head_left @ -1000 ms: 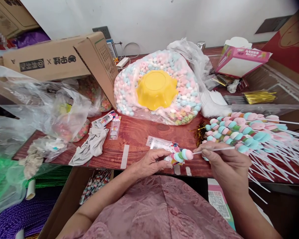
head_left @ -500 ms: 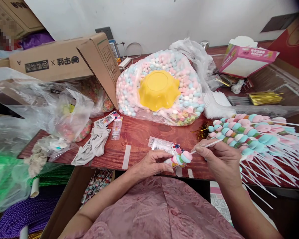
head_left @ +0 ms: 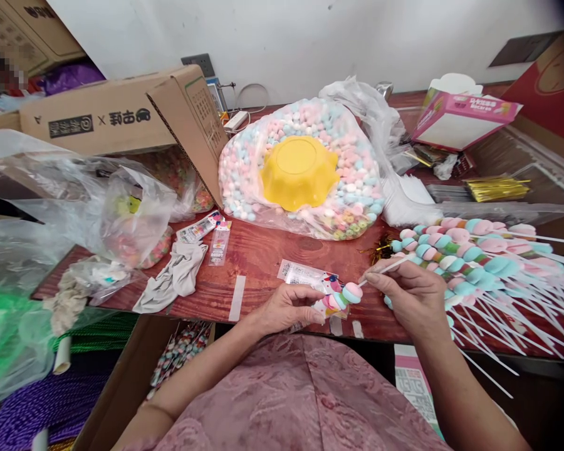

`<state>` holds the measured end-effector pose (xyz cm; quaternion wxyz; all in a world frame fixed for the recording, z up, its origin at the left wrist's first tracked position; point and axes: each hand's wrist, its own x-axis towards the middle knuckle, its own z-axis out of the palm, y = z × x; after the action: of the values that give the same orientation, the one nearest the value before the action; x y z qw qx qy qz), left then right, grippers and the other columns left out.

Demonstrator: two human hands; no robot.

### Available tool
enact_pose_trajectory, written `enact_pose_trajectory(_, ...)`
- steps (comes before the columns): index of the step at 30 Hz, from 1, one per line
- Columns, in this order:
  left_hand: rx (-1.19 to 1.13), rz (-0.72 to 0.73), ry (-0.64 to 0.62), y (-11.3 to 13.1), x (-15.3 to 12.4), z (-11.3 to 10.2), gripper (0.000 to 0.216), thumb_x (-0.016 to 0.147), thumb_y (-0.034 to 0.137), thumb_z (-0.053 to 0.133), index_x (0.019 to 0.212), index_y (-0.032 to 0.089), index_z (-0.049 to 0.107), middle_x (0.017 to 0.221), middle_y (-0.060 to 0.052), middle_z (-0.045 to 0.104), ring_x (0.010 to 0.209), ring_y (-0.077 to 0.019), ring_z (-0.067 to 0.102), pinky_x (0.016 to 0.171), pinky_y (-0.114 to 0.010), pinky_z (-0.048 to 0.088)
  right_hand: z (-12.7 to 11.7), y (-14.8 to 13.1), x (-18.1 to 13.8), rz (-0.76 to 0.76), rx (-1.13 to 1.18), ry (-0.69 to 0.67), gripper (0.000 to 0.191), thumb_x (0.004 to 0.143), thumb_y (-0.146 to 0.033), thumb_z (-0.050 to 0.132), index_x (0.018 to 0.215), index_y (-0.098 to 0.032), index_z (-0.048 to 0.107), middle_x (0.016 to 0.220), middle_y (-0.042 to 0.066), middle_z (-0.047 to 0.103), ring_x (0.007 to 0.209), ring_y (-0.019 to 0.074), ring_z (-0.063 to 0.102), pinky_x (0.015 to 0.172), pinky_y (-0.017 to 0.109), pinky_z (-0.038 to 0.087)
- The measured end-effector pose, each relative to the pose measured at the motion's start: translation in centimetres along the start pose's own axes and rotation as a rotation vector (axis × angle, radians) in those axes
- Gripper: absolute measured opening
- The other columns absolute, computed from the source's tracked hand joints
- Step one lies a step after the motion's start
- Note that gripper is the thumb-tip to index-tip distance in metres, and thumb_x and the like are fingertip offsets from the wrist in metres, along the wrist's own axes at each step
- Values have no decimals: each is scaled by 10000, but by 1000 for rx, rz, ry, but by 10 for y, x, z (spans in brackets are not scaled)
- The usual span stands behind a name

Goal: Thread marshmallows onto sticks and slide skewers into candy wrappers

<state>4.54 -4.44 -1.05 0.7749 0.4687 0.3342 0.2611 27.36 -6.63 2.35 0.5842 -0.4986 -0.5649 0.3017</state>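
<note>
Head camera, lower centre: the left hand (head_left: 286,307) pinches a printed sleeve (head_left: 305,274) at the table (head_left: 263,257) edge. The marshmallow skewer (head_left: 352,292) seems barely inside it, its stick gripped by the right hand (head_left: 413,294). At right, a heap of skewers (head_left: 474,254) lies bare, seemingly unwrapped.

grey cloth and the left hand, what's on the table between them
In the head view, a strip of white tape on the red table lies between the grey cloth and the left hand; the rest is bare wood.
</note>
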Motion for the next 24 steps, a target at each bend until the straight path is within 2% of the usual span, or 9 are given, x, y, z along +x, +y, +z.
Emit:
enact_pose_trajectory(3,9,23,-19,-1,-1,2,445,601,354,867,984,152,764,948,-56,729,854,-184,624,833,-297,475,12,-3,-1,-6,-14,60,103,779,-197,736,691,-230,694,670,-20,678,612,124,616,568,233,503)
enact_pose_trajectory(7,94,74,-79,4,-7,6,394,768,397,750,1070,146,726,1008,-57,697,911,-172,600,880,-283,442,24,-3,-3,20,7,155,135,789,-192,719,664,-215,675,628,-26,664,582,112,605,564,220,500)
enact_pose_trajectory(11,142,38,-83,2,-10,11,581,669,336,835,1193,170,647,1004,-31,664,887,-162,576,832,-264,436,33,-4,-7,20,15,221,110,791,-207,719,687,-209,681,635,-18,665,590,119,605,581,233,504)
enact_pose_trajectory(14,149,25,-32,-3,-7,14,528,670,322,831,1143,165,655,927,-11,650,819,-137,555,787,-247,433,40,-4,-8,50,29,123,132,783,-236,723,668,-202,669,641,-9,658,592,123,595,572,238,495)
enact_pose_trajectory(17,169,28,12,-5,-5,14,394,670,320,827,995,143,690,819,7,631,737,-111,526,749,-235,428,43,0,-8,164,105,-23,168,781,-275,724,657,-195,644,614,-12,635,554,117,575,525,227,472)
enact_pose_trajectory(19,198,25,56,-4,-5,10,395,647,319,839,970,136,703,808,3,638,724,-112,525,737,-236,429,40,4,-8,213,152,-59,161,790,-287,719,680,-197,644,619,-14,637,551,115,580,522,221,472)
enact_pose_trajectory(24,319,22,117,-2,-7,1,467,588,370,867,975,139,742,830,-3,661,748,-130,534,723,-234,420,24,6,-7,117,90,-138,92,824,-255,695,746,-207,679,704,3,675,634,124,619,592,225,503)
